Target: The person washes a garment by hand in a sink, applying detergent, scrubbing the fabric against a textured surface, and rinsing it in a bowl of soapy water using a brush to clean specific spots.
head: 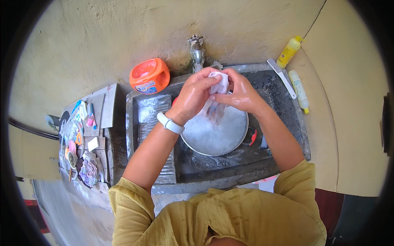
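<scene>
Between my two hands is a wet, pale pinkish-white cloth, bunched at the top and hanging down. My left hand pinches it from the left, thumb across its upper part. From the right, my right hand grips its edge, thumb underneath. Below hangs its lower end, over a round metal basin of sudsy, cloudy water; whether it touches the water I cannot tell. The basin has red-trimmed handles and stands in a dark stone sink. Part of its far rim is hidden by my hands.
A metal tap juts from the wall. An orange detergent tub stands left on the rim, near the ribbed washboard. At right are a white brush, a yellow bottle and a pale bottle. A cluttered side table holds bunched cloths.
</scene>
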